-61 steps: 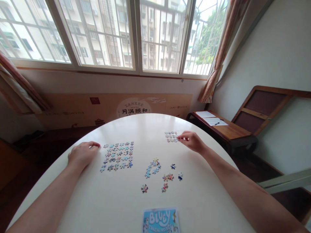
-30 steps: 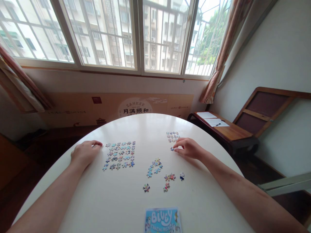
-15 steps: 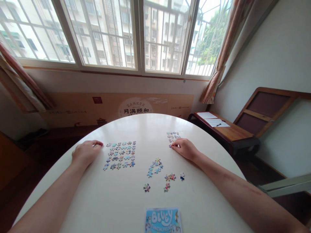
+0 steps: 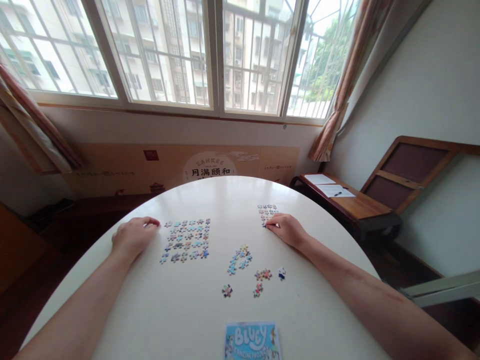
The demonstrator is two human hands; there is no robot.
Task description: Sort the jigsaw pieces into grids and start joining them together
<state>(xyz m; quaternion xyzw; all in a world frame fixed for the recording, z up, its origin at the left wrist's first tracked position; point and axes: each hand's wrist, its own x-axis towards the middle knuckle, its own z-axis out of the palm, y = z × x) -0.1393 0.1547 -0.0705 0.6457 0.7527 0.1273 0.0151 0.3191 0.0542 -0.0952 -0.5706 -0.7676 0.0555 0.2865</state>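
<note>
On the white table, my left hand [image 4: 135,234] rests at the left of a grid of loose jigsaw pieces [image 4: 184,243], fingers loosely bent with a gap between thumb and forefinger, holding nothing. A smaller group of jigsaw pieces [image 4: 267,206] lies in rows at the far right, partly hidden by my right hand [image 4: 287,230]. The thumb and fingertips of that hand are pinched on a small jigsaw piece [image 4: 264,225] at the group's near edge. Between the hands lies a joined cluster of bluish pieces [image 4: 240,259].
Nearer me are a joined reddish cluster [image 4: 263,274], another small cluster [image 4: 257,290], a multicoloured piece or cluster [image 4: 227,291] and a blue-white piece [image 4: 282,273]. A blue "Bluey" picture card [image 4: 252,341] lies at the near edge. A wooden chair [image 4: 356,205] with papers stands right.
My right hand stays at the right-hand group, its fingers drawn slightly closer together on the jigsaw piece. The left hand has not visibly moved.
</note>
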